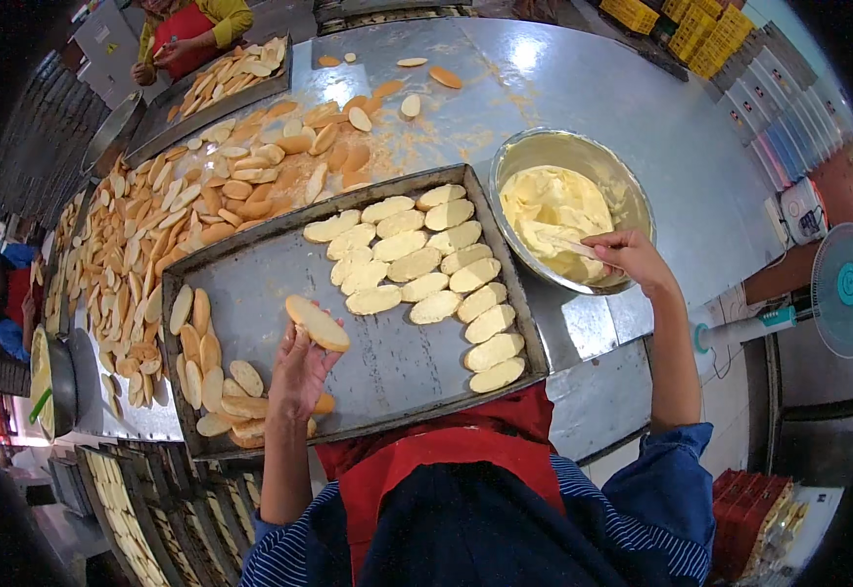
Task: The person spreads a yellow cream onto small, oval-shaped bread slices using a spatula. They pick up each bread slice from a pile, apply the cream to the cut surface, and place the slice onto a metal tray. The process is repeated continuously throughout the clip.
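Bread slice (318, 324), 1: above the tray (250, 284), pinched in the left hand (301, 377), fingers partly hidden behind it. Spatula (571, 245), 1: held in the right hand's (632, 258) closed fingertips, far end hard to distinguish from the cream (549, 196). Co-worker (187, 37), top left: head cut off. Cabinet label (111, 46): illegible.
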The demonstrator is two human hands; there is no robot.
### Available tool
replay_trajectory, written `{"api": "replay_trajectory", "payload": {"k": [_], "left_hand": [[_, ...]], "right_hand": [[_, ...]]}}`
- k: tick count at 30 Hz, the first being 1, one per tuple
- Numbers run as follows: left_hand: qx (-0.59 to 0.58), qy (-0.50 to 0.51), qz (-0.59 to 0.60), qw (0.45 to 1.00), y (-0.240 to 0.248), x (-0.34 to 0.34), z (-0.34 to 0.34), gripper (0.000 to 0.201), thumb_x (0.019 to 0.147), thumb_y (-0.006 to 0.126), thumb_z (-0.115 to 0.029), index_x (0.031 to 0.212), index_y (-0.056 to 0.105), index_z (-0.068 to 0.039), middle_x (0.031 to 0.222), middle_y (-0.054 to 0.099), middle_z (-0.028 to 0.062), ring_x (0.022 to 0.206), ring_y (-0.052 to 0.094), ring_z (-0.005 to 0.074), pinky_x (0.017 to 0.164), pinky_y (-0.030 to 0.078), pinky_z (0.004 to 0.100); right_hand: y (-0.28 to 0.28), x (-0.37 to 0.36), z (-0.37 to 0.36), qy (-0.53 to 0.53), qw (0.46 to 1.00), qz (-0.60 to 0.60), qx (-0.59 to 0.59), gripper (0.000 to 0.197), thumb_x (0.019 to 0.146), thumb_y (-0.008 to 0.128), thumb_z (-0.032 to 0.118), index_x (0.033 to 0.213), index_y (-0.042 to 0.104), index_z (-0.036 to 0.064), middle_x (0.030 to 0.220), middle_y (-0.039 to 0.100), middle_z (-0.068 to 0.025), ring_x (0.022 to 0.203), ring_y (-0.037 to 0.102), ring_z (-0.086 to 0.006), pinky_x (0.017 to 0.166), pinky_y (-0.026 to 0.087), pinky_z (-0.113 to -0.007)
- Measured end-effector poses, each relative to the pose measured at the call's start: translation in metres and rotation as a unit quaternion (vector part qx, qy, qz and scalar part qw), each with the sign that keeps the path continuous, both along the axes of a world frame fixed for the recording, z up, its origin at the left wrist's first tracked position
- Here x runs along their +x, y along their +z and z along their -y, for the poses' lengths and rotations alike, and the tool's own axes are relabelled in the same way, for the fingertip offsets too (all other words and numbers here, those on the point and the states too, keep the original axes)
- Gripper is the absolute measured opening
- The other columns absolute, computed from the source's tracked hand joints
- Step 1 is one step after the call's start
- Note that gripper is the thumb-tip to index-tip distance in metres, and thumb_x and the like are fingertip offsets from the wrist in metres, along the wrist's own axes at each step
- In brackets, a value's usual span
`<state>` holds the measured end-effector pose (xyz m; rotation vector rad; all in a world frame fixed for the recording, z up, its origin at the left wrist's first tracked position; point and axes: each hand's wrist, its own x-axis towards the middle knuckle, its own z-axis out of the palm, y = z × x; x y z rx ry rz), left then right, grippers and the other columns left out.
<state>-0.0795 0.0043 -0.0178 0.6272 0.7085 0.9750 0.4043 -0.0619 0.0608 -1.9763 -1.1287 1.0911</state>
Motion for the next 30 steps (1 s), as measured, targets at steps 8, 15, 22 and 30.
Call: {"api": "replay_trajectory", "payload": {"k": [8,15,22,30], "left_hand": [[-0.027,0.002,0.096,0.995,0.013,0.040,-0.004,0.049,0.094,0.062,-0.025,0.135,0.045,-0.004,0.130,0.055,0.0088,0.120,0.054,0.0218,0.102,0.046,0.0375],[-0.077,-0.060,0.170,0.981,0.032,0.081,0.002,0.055,0.092,0.062,-0.028,0.138,0.042,-0.004,0.135,0.052,0.0109,0.124,0.052,0.0256,0.104,0.044,0.0401],[-0.120,-0.051,0.184,0.974,0.035,0.087,0.005,0.049,0.090,0.063,-0.022,0.132,0.046,-0.004,0.129,0.055,0.0110,0.119,0.055,0.0252,0.101,0.048,0.0390],[-0.123,-0.012,0.190,0.974,0.032,0.074,-0.005,0.044,0.092,0.062,-0.024,0.129,0.048,-0.005,0.122,0.058,0.0097,0.114,0.057,0.0232,0.099,0.048,0.0382]], "right_hand": [[0.003,-0.035,0.020,-0.100,0.975,-0.187,0.072,0.030,0.092,0.061,0.011,0.120,0.066,0.0023,0.073,0.061,0.0015,0.062,0.053,-0.0059,0.056,0.041,-0.021],[-0.025,-0.154,0.024,0.017,0.933,-0.059,0.355,0.034,0.087,0.052,-0.011,0.116,0.066,0.0012,0.102,0.058,-0.0068,0.078,0.057,-0.0128,0.071,0.049,-0.024],[-0.027,-0.210,0.028,0.106,0.861,0.216,0.447,0.059,0.065,0.058,-0.014,0.118,0.069,0.0083,0.096,0.059,-0.0102,0.079,0.060,-0.0226,0.066,0.050,-0.031],[0.000,-0.185,0.034,0.211,0.780,0.374,0.455,0.057,0.059,0.063,-0.002,0.114,0.071,0.0117,0.088,0.061,-0.0032,0.067,0.059,-0.0187,0.057,0.048,-0.032]]}}
